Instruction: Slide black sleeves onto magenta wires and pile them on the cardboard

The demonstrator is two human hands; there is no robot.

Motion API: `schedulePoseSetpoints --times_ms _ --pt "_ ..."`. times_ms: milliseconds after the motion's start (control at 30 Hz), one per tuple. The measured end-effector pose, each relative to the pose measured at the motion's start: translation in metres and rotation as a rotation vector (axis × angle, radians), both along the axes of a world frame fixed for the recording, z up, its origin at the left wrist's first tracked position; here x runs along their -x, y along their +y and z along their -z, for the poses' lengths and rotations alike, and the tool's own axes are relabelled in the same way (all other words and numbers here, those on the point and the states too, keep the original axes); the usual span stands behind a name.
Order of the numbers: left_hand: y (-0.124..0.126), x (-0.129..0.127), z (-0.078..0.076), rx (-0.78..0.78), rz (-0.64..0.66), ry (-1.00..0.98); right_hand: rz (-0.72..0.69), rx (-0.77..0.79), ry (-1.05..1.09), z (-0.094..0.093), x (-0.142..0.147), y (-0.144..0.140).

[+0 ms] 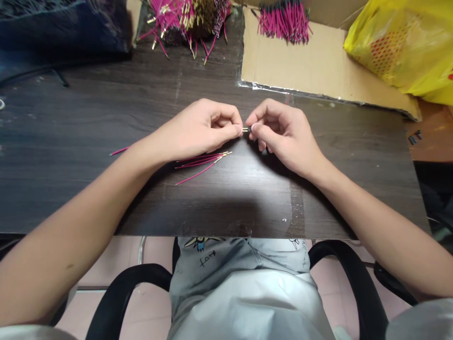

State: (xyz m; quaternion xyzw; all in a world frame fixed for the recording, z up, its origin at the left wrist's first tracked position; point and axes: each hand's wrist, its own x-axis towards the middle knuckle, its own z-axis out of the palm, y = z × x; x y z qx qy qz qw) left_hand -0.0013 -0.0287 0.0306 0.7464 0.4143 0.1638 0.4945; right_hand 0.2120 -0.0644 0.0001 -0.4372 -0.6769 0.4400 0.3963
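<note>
Above the middle of the dark wooden table (106, 189), the left hand (201, 127) and the right hand (279, 132) meet fingertip to fingertip. The left pinches the brass-tipped end of a pink wire (245, 129) between thumb and forefinger, fingers closed tight on it; the right is closed the same way on a small black piece (249, 128) that touches the wire's tip. Both wrists rest on the tabletop, which likely steadies such a fine pinch. Just under the left hand lie a few loose pink wires (203, 163), tips pointing right, within easy reach. At the far edge sits a heap of pink wires (184, 19), and a second bundle (283, 21) lies on a cardboard sheet (311, 66), seemingly kept apart from the heap. A yellow plastic bag (403, 42) with red print sits at the right; its print cannot be read. The grey clothing (244, 283) below shows small drawings and a scrawled word too small to make out
</note>
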Motion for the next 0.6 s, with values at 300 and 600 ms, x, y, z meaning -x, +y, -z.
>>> schedulePoseSetpoints --times_ms 300,600 --pt "-0.0014 -0.0009 -0.0013 -0.007 -0.009 0.006 0.003 0.006 -0.011 0.0001 -0.0002 0.0003" --pt "-0.0009 -0.0002 -0.0001 -0.037 -0.009 0.021 0.004 -0.004 -0.014 0.0003 -0.0005 0.0003"
